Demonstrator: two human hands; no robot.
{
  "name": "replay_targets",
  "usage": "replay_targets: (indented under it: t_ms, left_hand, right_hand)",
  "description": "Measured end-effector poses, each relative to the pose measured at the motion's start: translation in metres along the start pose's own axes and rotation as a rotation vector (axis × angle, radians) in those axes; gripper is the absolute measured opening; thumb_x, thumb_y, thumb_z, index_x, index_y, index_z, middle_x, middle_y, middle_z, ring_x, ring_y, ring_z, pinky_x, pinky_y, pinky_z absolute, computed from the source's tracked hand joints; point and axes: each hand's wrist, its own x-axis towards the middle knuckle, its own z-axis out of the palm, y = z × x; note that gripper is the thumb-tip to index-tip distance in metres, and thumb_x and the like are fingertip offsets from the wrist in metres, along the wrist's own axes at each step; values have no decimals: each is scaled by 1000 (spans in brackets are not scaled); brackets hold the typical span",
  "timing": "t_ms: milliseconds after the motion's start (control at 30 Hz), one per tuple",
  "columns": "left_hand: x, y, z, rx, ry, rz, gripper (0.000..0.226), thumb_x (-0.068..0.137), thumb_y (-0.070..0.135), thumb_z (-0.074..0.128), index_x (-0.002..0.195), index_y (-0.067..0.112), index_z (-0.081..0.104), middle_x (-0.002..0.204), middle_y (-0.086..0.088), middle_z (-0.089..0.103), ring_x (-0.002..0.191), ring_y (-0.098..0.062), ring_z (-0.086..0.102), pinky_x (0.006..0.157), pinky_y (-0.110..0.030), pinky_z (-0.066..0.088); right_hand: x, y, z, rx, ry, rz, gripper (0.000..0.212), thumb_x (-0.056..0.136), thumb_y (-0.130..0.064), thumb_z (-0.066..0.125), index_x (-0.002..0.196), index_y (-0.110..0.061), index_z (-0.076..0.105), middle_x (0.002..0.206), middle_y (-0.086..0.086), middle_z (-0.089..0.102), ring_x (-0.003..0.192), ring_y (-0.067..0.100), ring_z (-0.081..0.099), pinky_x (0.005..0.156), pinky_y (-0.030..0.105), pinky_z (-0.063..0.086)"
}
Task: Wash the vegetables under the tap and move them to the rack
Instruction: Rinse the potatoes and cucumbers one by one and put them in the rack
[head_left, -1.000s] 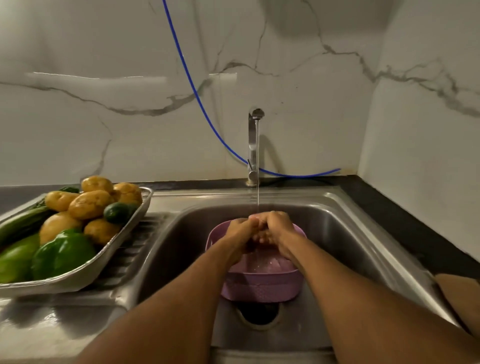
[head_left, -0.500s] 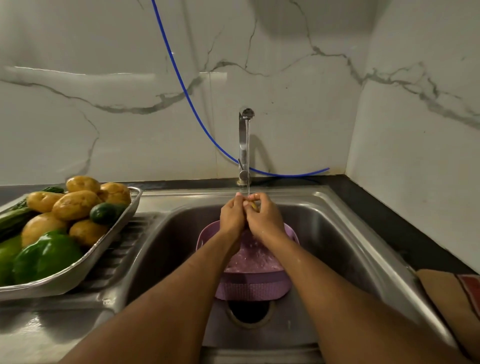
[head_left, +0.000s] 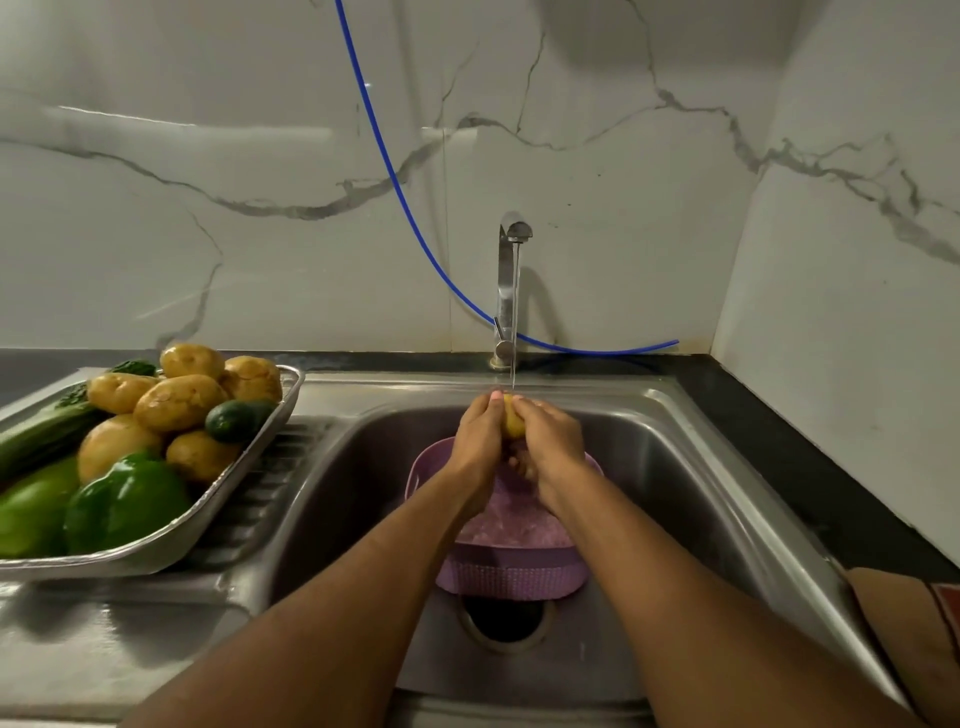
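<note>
A marble-veined wall backs the scene, with a thin blue hose curving down across it to the counter edge; below it the steel sink fills the middle, its drain open at the near end; on the draining board to the left sits a metal tray heaped with potatoes, green peppers and a cucumber; a purple basket stands in the basin just beyond the drain, under the forearms; the tap rises at the back rim, a thin stream of water falling straight onto the hands; the left hand and right hand meet above the basket's far rim, both curled closed around one small yellow potato; the potato is pinched between the two palms, only its top and a narrow strip showing in the gap, with the left fingertips wrapped over its upper left side and the right fingers covering its right; the water strikes at the potato's top, right where the fingertips touch; the potato's underside is hidden by the hands.
</note>
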Motion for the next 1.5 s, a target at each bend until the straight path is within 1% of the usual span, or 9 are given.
replay_targets:
  t_ms: [300,467,767,933,1033,1133,1300,1433,1500]
  left_hand:
    - [-2,8,-7,-54,12,-81,37,111,33,38,119,13,68,109,-16,74,101,-27,73,82,-38,62]
    - [1,7,-5,93,-10,33,39,111,34,37,112,11,68,92,-8,74,76,-14,71,63,-24,56]
    - [10,-1,7,44,-22,66,28,110,23,41,128,18,62,114,-1,71,107,-14,69,85,-23,58]
    - [17,-1,5,-38,65,10,30,110,19,43,134,13,61,122,-7,70,112,-18,69,99,-35,57]
    - [18,2,2,-146,131,-55,30,110,25,43,131,18,64,117,-5,72,104,-18,71,86,-32,61]
    - [17,5,2,-193,140,-93,31,111,27,41,128,23,66,112,-4,72,99,-17,71,74,-29,59]
    - [10,4,11,-111,62,-35,29,110,22,41,125,22,66,114,-1,71,106,-15,68,85,-29,59]
    - [10,0,13,-73,21,-21,28,110,22,41,107,33,67,108,2,72,105,-14,69,86,-30,59]
    - [11,-3,13,-27,-10,-26,25,110,25,42,120,29,65,116,-1,71,107,-15,68,87,-30,58]
  right_hand:
    - [-8,-4,0,-59,-103,-189,26,103,-21,61,127,-23,69,109,1,76,97,14,74,79,29,64]
    - [-5,-4,-3,-294,31,-410,10,103,-27,61,106,-32,68,88,-11,71,78,6,71,63,16,56]
    - [30,8,13,-131,60,-200,19,104,-35,56,102,-24,72,91,-1,74,90,14,72,81,32,60]
    - [29,18,20,-63,-144,-63,26,102,-40,52,116,-28,70,108,-1,75,108,17,72,93,34,58]
    - [25,16,18,64,-209,24,45,89,-42,57,131,-29,65,124,3,70,115,19,69,100,38,56]
    - [20,12,19,45,-179,10,38,92,-42,59,126,-29,66,123,6,69,112,22,69,97,42,58]
    - [19,2,7,-11,-32,-126,23,105,-33,52,111,-15,64,108,12,72,103,34,69,90,52,57]
    - [23,7,10,-33,48,-73,23,103,-40,57,102,-20,69,99,6,74,93,24,72,82,43,60]
    - [22,7,9,-58,91,-39,23,104,-39,57,106,-22,72,96,3,74,92,18,73,78,34,61]
